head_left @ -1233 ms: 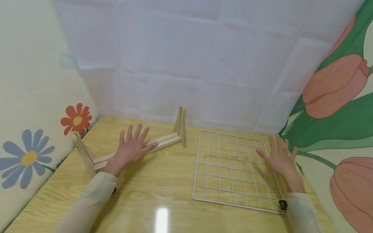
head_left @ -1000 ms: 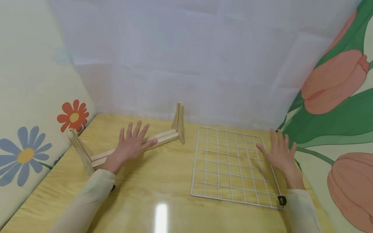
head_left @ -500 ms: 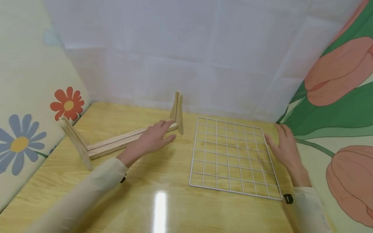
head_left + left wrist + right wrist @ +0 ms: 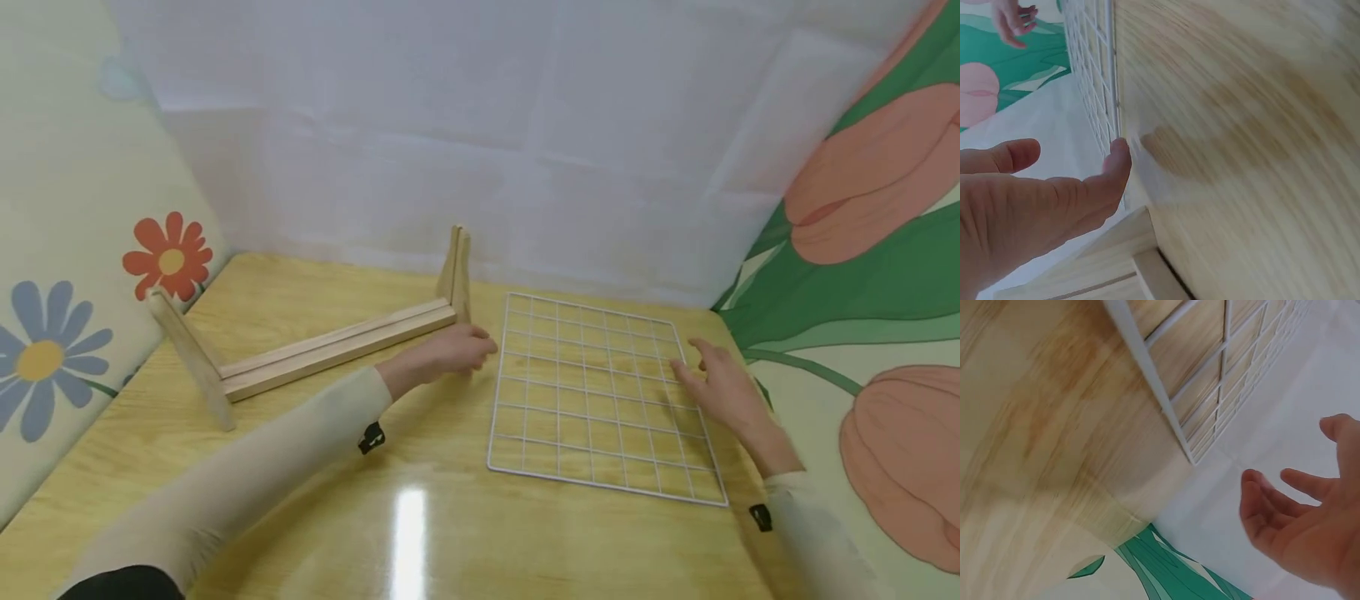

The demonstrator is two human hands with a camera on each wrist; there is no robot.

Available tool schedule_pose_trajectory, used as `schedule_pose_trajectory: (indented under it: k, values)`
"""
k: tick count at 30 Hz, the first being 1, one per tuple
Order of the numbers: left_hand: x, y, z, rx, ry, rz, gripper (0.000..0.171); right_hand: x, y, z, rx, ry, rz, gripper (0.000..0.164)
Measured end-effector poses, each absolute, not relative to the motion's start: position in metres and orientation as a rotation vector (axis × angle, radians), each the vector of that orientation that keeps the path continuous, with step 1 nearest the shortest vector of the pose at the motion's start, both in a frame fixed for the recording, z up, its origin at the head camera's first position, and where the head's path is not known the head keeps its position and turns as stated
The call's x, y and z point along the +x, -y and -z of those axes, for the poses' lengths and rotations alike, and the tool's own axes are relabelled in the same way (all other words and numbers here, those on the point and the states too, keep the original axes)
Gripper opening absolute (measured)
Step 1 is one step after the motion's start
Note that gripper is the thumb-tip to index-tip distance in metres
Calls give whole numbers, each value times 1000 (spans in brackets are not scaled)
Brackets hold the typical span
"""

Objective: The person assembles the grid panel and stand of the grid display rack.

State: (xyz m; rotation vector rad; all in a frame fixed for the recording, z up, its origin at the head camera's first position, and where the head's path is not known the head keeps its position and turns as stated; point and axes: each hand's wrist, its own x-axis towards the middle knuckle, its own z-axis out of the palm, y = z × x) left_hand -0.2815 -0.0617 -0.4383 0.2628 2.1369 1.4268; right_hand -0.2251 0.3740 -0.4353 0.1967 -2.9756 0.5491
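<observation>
A white wire grid panel (image 4: pixel 617 402) lies flat on the wood-grain table (image 4: pixel 322 508). Close to its left edge is my left hand (image 4: pixel 452 350), fingers bent forward. In the left wrist view this hand (image 4: pixel 1041 206) has its thumb apart from the fingers, and a fingertip is at the panel's edge wire (image 4: pixel 1112 69); whether it touches cannot be told. My right hand (image 4: pixel 723 387) hovers by the panel's right edge with loosely bent fingers. The right wrist view shows that hand (image 4: pixel 1310 519) apart from the panel (image 4: pixel 1166 394), holding nothing.
A light wooden stand (image 4: pixel 341 350), with a grooved crossbar and two upright ends, stands at the table's left and back, beyond my left forearm. White cloth (image 4: pixel 450 133) hangs behind the table. Flower-patterned walls border both sides.
My left hand has moved right, from over the wooden stand to the panel's left edge, its fingers bending. My right hand stays by the right edge, fingers now more bent. The view has shifted.
</observation>
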Motion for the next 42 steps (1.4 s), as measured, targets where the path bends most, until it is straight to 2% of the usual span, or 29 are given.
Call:
schedule_pose_trajectory:
  k: [4,10,17,29,35,38,42]
  values:
    - [-285,48,434,126,-1986,-1495,61,-228,-384,433,179,3138,-498,77]
    - [-286,33,433,2,-1842,-1620,76,-231,-392,442,186,3277,-523,80]
    - [-275,25,446,13,-1928,-1562,60,-221,-389,459,127,3331,-544,74]
    - [-269,15,442,-223,-1820,-1763,73,-212,-381,466,0,3270,-638,85]
    - [-271,10,448,-268,-1817,-1810,71,-208,-380,463,8,3228,-638,78]
    - [-272,11,449,-279,-1841,-1822,62,-208,-379,459,33,3219,-649,72]
    - [-275,14,451,-271,-1834,-1823,24,-211,-378,456,40,3213,-665,62]
